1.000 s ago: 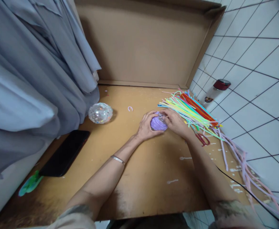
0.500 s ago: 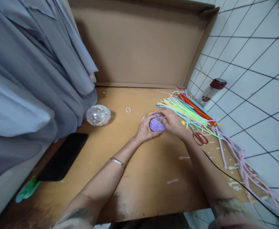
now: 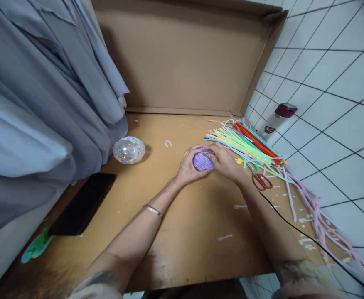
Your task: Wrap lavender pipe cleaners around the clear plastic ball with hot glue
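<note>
Between my hands, above the middle of the table, is a ball wrapped in purple pipe cleaner (image 3: 202, 162), with a clear patch showing near its upper right. My left hand (image 3: 188, 167) curls around its left side, thumb along the bottom. From the right, the fingers of my right hand (image 3: 224, 160) press against the clear patch; their tips are partly hidden. A small curved piece of pale pink pipe cleaner (image 3: 168, 143) lies on the table beyond my left hand. To the left rests a clear ball (image 3: 129, 150) with coloured specks.
A bundle of colourful pipe cleaners (image 3: 247, 143) and red-handled scissors (image 3: 262, 181) lie at right, near a red-lidded bottle (image 3: 280, 118). Loose lilac pipe cleaners (image 3: 317, 222) and a black cable (image 3: 297, 227) trail along the right edge. A black phone (image 3: 84, 204) sits at left beside a grey curtain (image 3: 45, 95).
The purple-wrapped ball has turned or shifted very slightly left within my hands. Both hands keep nearly the same place and hold.
</note>
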{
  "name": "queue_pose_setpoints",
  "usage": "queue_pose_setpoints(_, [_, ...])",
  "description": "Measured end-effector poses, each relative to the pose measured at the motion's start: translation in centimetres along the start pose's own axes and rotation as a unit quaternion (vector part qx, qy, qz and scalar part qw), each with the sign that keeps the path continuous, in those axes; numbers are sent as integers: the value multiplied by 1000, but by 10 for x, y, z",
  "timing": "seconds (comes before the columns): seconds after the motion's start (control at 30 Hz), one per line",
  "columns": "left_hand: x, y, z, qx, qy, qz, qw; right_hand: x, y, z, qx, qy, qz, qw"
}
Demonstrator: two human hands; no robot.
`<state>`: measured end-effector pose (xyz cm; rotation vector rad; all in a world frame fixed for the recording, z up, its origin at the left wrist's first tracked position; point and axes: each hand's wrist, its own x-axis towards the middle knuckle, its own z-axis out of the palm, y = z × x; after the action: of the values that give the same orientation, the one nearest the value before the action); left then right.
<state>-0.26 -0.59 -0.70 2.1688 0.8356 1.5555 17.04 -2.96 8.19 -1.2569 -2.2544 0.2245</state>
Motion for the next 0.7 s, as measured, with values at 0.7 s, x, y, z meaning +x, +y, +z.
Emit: queue_pose_setpoints(0.7, [0, 4, -2, -15, -23, 58, 998, 2, 5, 3, 13, 29, 18, 999])
